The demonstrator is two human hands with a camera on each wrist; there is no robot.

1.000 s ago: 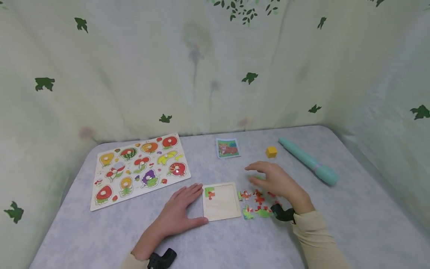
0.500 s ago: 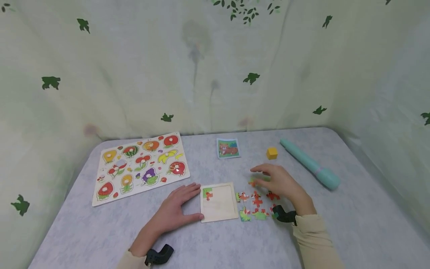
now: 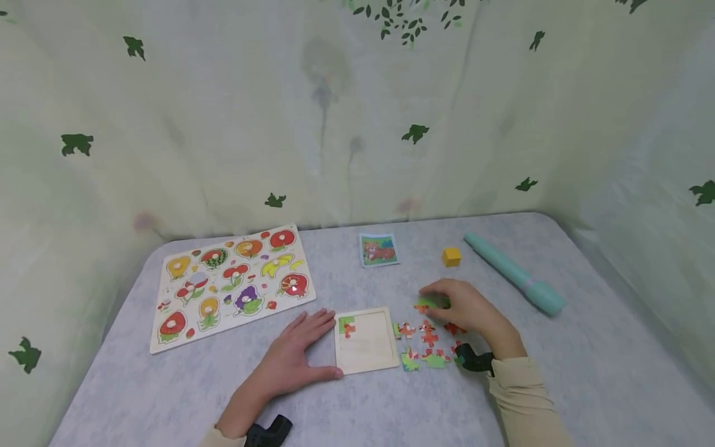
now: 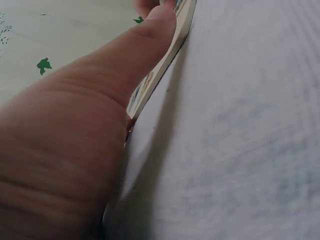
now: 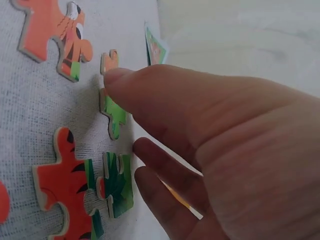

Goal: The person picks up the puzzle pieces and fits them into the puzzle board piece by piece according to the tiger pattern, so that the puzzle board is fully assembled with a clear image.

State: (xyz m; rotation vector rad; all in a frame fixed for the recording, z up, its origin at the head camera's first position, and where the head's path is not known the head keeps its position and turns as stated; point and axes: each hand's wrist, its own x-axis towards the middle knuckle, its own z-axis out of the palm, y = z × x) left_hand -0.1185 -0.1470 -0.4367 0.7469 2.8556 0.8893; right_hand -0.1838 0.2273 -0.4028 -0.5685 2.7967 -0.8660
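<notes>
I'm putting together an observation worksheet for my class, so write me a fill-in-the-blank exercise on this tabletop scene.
1. The person's ____ hand is over the loose orange-and-green jigsaw pieces.
2. Inside the square pale-wood tray, a flat green-and-orange puzzle piece lies in the ____ corner, as the head view shows it.
3. The small cube near the long teal tube is coloured ____.
4. The white rectangular board shows pictures of ____.

Missing words: right; upper-left; yellow; fruit.
</notes>
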